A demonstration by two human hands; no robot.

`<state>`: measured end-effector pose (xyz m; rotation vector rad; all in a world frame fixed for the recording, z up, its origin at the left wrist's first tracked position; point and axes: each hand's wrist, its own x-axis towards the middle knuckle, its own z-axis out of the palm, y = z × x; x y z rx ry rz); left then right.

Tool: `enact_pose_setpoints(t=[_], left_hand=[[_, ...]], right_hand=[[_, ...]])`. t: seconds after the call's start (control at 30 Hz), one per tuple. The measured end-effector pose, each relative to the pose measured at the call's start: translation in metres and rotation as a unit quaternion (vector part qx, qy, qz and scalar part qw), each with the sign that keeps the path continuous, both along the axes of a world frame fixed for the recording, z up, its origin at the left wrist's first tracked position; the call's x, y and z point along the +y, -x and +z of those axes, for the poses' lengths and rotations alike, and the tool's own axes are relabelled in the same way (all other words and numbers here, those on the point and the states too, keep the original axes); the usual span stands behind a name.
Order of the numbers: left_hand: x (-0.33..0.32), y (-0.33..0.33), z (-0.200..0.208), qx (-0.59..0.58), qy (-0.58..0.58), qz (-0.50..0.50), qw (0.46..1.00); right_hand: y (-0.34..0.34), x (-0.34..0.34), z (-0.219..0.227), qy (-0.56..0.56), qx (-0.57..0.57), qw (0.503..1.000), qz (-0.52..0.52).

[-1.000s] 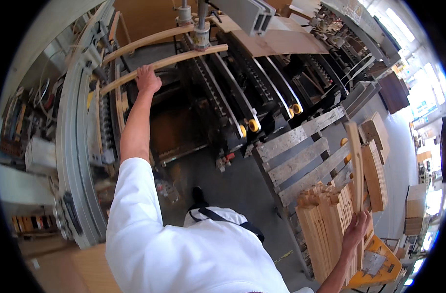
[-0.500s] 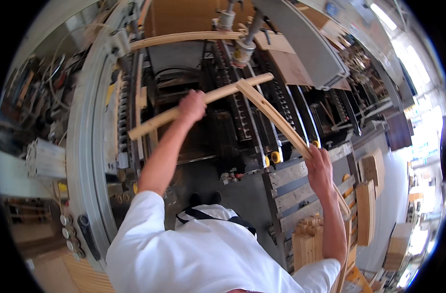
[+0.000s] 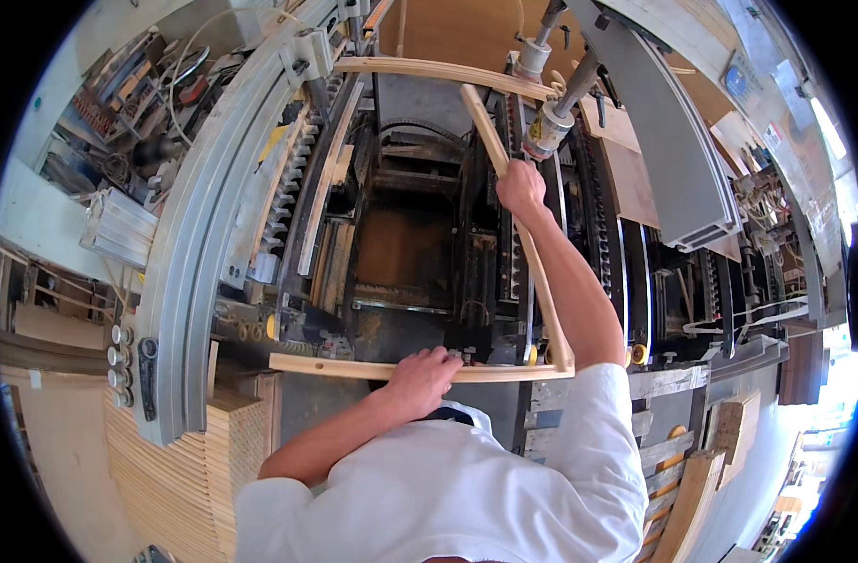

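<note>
- Okay, both hands full: L hand [image 3: 420, 383] is closed on the near stick [image 3: 354, 370], which runs L to R right in front of me. Fingers lie over it, thumb's hidden, so can't tell how tight.
- R hand [image 3: 523, 188] is wrapped round the slanted stick [image 3: 486, 129], a bit far of mid-length. Its far end points into the machine [image 3: 415, 178]; its near end comes back to me alongside my R forearm [image 3: 579, 281].
- Slanted stick's near end & near stick's R end overlap in view. Can't tell if they touch.
- Far stick [image 3: 438, 69] lies across the far side, no hand on it, R end by the clamps. Near clamp [image 3: 548, 129] stands just beyond R hand.
- Wood stack [image 3: 171, 460] sits near L.
- Step, as I read it: handling two loose sticks at once, one per hand. I'd call it mid-step, neither one set down.
- Next move prob. calls for turning the slanted stick more crosswise, w/ its tip clear of the near clamp.
- Meanwhile L hand should hold the near stick level & a touch back, else the two ends could knock.
</note>
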<state>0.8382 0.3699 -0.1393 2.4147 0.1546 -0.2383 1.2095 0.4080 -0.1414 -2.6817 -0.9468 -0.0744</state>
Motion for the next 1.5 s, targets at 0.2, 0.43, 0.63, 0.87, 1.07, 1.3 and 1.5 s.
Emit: enact_pose_setpoints(t=[0.2,0.43,0.63,0.87,1.07,1.3,1.5], left_hand=[[-0.002,0.032,-0.001,0.038,-0.016,0.032,0.999],[0.017,0.076,-0.010,0.113,-0.034,0.085,0.989],[0.031,0.103,-0.037,0.143,-0.033,0.110,0.983],[0.029,0.126,-0.056,0.177,-0.016,0.156,0.972],[0.029,0.126,-0.045,0.186,-0.014,0.167,0.968],[0.021,0.141,-0.052,0.173,-0.014,0.181,0.968],[0.018,0.148,-0.052,0.178,-0.016,0.206,0.962]], right_hand=[[-0.030,0.034,-0.005,-0.019,0.042,0.997,-0.065],[-0.034,0.033,-0.026,-0.017,0.026,0.999,-0.036],[-0.037,0.057,-0.014,-0.019,0.008,0.998,-0.051],[-0.040,0.070,-0.016,0.014,0.026,0.997,-0.067],[-0.032,0.077,-0.030,0.014,0.023,1.000,0.001],[-0.020,0.123,-0.015,-0.012,0.013,1.000,0.020],[-0.004,0.135,-0.013,-0.011,0.001,0.999,0.034]])
